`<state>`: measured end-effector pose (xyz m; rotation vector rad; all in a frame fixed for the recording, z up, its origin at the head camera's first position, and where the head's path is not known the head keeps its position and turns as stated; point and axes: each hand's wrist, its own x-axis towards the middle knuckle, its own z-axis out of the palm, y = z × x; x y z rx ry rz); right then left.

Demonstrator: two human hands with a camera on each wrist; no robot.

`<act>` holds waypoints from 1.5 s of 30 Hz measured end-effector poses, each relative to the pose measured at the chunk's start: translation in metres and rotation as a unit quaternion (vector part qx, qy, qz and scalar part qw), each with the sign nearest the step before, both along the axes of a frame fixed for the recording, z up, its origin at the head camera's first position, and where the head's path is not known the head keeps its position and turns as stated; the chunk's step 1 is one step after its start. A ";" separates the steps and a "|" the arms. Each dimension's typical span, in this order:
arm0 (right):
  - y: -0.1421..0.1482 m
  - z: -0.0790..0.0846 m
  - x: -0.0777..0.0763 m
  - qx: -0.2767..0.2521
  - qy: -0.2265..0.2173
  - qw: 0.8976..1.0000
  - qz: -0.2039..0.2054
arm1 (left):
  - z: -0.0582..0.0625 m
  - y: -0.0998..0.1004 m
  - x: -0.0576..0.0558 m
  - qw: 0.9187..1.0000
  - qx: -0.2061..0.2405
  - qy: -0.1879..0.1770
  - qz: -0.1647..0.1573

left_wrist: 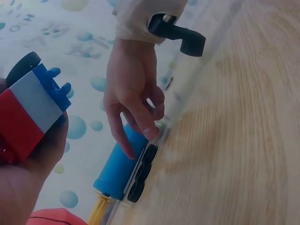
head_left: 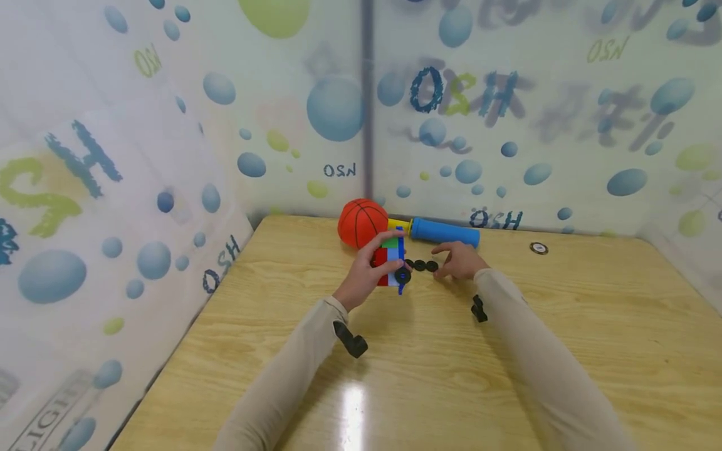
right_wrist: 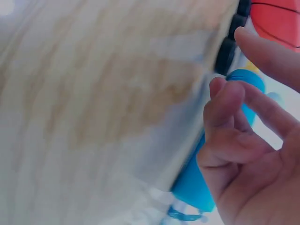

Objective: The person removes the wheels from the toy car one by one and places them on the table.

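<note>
My left hand (head_left: 363, 275) grips a toy vehicle built of blocks (left_wrist: 33, 104), with red, pale and green pieces along a blue base. One black wheel (head_left: 403, 275) sits on its side. Several loose black wheels (head_left: 420, 265) stand in a row on the table, to the right of the toy. Just beside the row's right end hovers my right hand (head_left: 459, 260). In the right wrist view its fingers (right_wrist: 269, 110) are bent loosely, apart from the nearest wheel (right_wrist: 225, 55), and nothing is seen held between them.
Behind the hands lie a red basketball (head_left: 363, 223) and a blue cylinder (head_left: 445, 232) with a yellow rod, resembling a hand pump. A black-and-white round chip (head_left: 538, 248) lies farther right. Patterned curtain walls (head_left: 507, 181) border the wooden table (head_left: 429, 376).
</note>
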<state>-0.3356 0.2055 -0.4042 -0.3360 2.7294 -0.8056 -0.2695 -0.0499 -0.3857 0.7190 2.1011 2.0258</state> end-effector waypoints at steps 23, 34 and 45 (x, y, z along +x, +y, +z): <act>-0.044 0.019 0.088 -0.379 0.076 0.921 0.049 | -0.004 0.009 -0.003 0.997 -0.016 0.041 0.067; -0.056 0.020 0.099 -0.380 0.100 0.918 0.053 | -0.005 0.012 0.000 0.997 -0.005 0.048 0.061; -0.063 0.021 0.101 -0.365 0.090 0.924 0.065 | -0.007 0.015 0.002 0.997 0.004 0.052 0.058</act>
